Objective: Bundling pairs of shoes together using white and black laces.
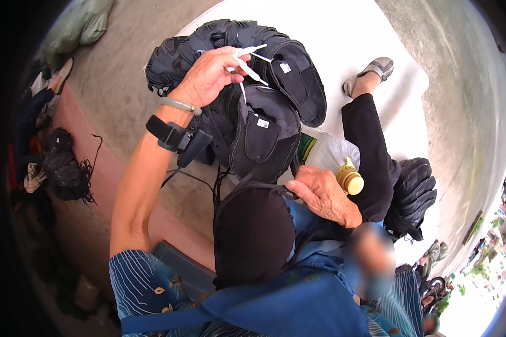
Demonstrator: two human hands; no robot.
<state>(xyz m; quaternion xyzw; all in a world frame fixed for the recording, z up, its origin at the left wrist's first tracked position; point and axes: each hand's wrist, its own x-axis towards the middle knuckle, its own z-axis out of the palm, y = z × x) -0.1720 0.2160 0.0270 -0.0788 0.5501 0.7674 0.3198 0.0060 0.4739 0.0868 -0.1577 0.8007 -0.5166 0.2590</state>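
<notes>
Evidently, the left hand (211, 76) pinches white strips (252, 72) over black uppers (257, 163).

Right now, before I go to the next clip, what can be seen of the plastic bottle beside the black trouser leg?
The plastic bottle looks see-through and colorless, with a ribbed yellow cap in place and a green, yellow-edged label. It sits between a black stitched piece and the trouser leg, its cap nearer the wearer. The right hand is close beside the cap; contact is unclear, as is whether the bottle stands or lies.
</notes>
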